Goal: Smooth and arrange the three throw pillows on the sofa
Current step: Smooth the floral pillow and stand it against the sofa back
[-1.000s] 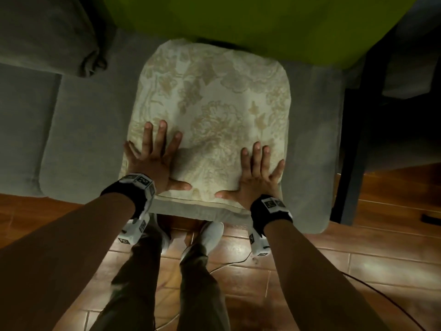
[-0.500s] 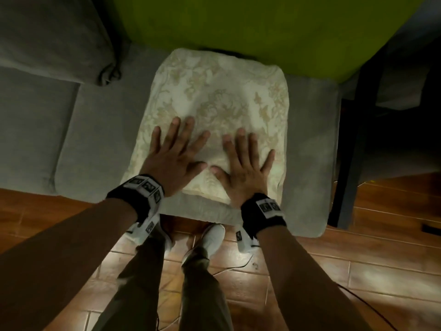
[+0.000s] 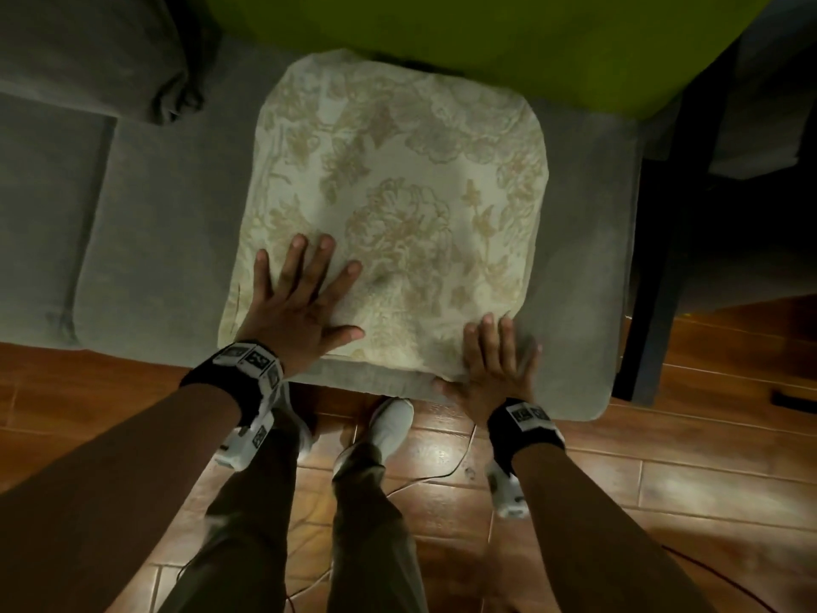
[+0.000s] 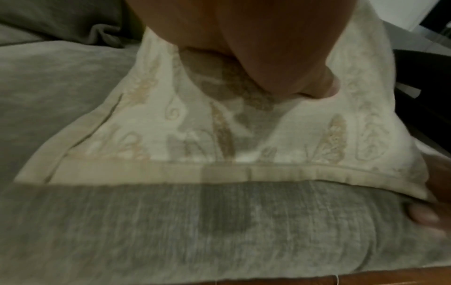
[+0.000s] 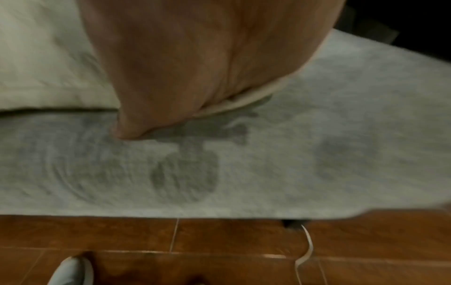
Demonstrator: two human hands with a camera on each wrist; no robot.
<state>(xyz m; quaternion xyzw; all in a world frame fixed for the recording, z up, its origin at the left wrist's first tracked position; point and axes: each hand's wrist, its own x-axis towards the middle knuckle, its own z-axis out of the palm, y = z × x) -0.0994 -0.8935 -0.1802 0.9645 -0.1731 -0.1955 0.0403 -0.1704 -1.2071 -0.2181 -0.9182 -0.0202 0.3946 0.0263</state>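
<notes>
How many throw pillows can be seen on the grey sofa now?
2: a cream floral pillow lying flat on the seat under both hands, and a large green pillow behind it. A third may be out of view.

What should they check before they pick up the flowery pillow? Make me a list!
1. Flowery pillow lies flat on the gray sofa seat: ok.
2. Left hand rests on the pillow, fingers spread: ok.
3. Right hand at the pillow's near right corner: ok.
4. Either hand gripping an edge: not ok, both lie flat.
5. Pillow top free of wrinkles: cannot tell, dim light.
6. All three pillows in sight: not ok, only the green cushion shows behind.
</notes>
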